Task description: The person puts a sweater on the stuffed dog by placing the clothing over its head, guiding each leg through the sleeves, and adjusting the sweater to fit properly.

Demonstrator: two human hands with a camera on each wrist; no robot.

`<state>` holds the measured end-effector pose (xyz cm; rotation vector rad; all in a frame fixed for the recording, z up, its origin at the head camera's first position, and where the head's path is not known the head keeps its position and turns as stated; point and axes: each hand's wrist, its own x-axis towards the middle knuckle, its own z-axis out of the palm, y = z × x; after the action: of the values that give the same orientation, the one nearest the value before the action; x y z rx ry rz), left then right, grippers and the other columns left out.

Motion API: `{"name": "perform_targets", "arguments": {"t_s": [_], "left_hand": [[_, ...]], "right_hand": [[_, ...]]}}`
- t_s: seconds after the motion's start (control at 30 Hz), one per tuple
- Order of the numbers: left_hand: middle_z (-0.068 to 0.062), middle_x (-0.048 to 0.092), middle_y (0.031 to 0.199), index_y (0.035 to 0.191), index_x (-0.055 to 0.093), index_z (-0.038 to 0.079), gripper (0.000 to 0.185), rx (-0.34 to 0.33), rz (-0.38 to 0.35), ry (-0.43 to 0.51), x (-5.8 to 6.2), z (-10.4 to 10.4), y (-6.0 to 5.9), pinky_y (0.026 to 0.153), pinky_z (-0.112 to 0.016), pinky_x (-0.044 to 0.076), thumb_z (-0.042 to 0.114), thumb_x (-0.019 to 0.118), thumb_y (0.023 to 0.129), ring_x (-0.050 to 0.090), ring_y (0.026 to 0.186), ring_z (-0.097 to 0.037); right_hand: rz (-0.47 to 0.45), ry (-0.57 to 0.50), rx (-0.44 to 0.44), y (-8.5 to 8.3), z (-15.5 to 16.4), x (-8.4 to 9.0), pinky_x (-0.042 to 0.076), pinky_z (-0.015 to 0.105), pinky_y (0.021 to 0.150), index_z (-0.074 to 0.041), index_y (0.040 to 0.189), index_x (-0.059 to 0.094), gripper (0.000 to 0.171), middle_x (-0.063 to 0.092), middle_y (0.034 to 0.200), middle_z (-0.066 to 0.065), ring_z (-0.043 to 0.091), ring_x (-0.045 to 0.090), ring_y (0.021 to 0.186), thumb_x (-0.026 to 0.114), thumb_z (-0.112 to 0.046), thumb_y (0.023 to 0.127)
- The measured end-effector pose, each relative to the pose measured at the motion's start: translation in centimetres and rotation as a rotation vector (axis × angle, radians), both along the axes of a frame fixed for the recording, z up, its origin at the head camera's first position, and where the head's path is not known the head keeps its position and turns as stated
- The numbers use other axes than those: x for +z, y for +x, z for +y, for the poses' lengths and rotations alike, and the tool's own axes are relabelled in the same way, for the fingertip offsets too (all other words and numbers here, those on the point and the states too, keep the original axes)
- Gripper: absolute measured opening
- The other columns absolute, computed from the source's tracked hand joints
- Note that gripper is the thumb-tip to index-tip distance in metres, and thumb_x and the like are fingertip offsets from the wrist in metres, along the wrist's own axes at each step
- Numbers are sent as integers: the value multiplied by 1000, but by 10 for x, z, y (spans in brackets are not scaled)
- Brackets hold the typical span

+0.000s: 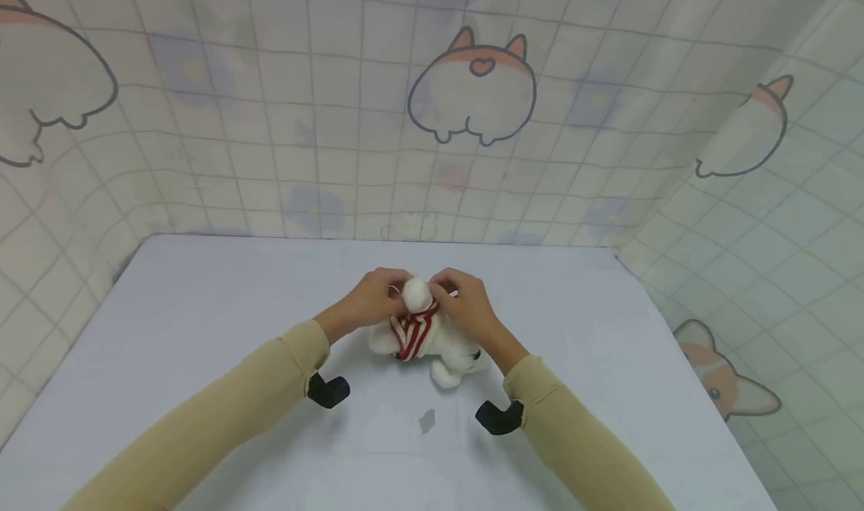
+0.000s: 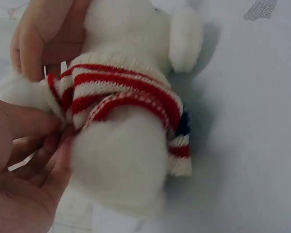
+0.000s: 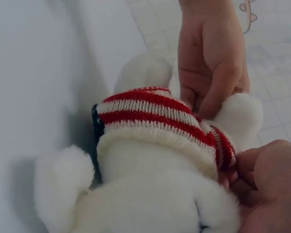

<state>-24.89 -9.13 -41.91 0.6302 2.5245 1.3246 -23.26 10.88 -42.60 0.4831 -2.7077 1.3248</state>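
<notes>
A white plush toy (image 1: pixel 455 346) lies on its side on the white table (image 1: pixel 223 293), dressed in a knitted sweater (image 1: pixel 415 334) with red and white stripes. One stubby white limb (image 1: pixel 416 295) pokes up through a sleeve (image 3: pixel 224 145) between the hands. My left hand (image 1: pixel 367 297) pinches the knit by the sleeve from the left; its thumb and fingers meet there in the left wrist view. From the other side, my right hand (image 3: pixel 269 187) pinches the sleeve's edge with thumb and finger. A dark blue part of the sweater (image 2: pixel 184 122) shows along its lower side.
A small grey patch (image 1: pixel 427 421) marks the table in front of the toy. Behind the table hangs a grid-patterned curtain (image 1: pixel 324 121) with cartoon animals, which also runs along both sides. Black wrist mounts (image 1: pixel 499 418) jut out below the sleeves of both arms.
</notes>
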Motion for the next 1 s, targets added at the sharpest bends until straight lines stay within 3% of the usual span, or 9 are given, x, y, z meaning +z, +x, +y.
{"name": "perform_targets", "arguments": {"t_s": [0.2, 0.3, 0.4, 0.53, 0.63, 0.73, 0.87, 0.93, 1.0], "left_hand": [[-8, 70, 100, 112, 68, 8, 30, 126, 44, 3, 3, 3, 5, 76, -31, 53, 4, 61, 83, 64, 85, -17], [-9, 70, 101, 112, 67, 8, 29, 179, 60, 46, 4, 2, 7, 78, -33, 53, 5, 60, 84, 64, 87, -18], [-8, 69, 102, 112, 66, 10, 27, 210, 80, 65, 5, 0, 9, 81, -34, 53, 6, 59, 86, 64, 91, -20], [-3, 65, 106, 110, 64, 13, 22, 213, 136, 112, 5, -6, 13, 83, -34, 54, 9, 57, 90, 61, 99, -18], [-4, 60, 117, 109, 64, 14, 17, 110, 246, 114, 8, -8, 19, 80, -33, 54, 15, 61, 92, 57, 105, -19], [-6, 54, 128, 104, 67, 16, 15, 11, 399, -37, 14, -6, 26, 76, -33, 54, 21, 67, 90, 55, 112, -22], [-6, 52, 131, 92, 68, 17, 13, 49, 589, -331, 17, 1, 31, 66, -31, 54, 27, 73, 85, 56, 113, -24], [-5, 54, 131, 88, 67, 16, 16, 84, 603, -389, 17, 4, 32, 61, -30, 53, 30, 74, 84, 57, 111, -23], [-6, 55, 130, 84, 67, 14, 18, 89, 563, -367, 17, 7, 30, 64, -32, 54, 30, 76, 83, 57, 111, -24]], "right_hand": [[-104, -214, -76, 2, -5, 0, 52, 27, 77, -5, 101, 66, 15, 68, 96, 10, 13, 61, 84, 59, -17, 97], [-157, -383, -71, 3, -6, 2, 52, 23, 73, -2, 104, 65, 17, 66, 99, 12, 12, 59, 79, 57, -14, 97], [-189, -430, -43, 2, -7, 1, 52, 22, 74, -2, 109, 64, 18, 64, 103, 12, 11, 59, 82, 56, -14, 98], [-180, -276, 2, 1, -5, -2, 52, 28, 82, -8, 114, 62, 19, 65, 111, 9, 14, 60, 95, 54, -12, 98], [-135, -76, 67, 3, -1, -2, 51, 38, 91, -11, 125, 57, 32, 62, 123, 7, 20, 59, 111, 54, -6, 93], [-134, 101, 122, 7, 2, -2, 46, 47, 101, -12, 138, 47, 48, 55, 136, 9, 27, 52, 126, 57, -10, 91], [-185, 251, 135, 10, 6, -4, 43, 50, 106, -13, 144, 42, 56, 49, 145, 9, 30, 48, 132, 62, -26, 93], [-193, 282, 132, 11, 8, -5, 44, 50, 104, -14, 144, 43, 55, 50, 144, 9, 29, 49, 131, 61, -30, 94], [-191, 291, 140, 11, 10, -7, 43, 49, 105, -14, 144, 43, 55, 50, 144, 9, 29, 50, 131, 61, -31, 95]]}}
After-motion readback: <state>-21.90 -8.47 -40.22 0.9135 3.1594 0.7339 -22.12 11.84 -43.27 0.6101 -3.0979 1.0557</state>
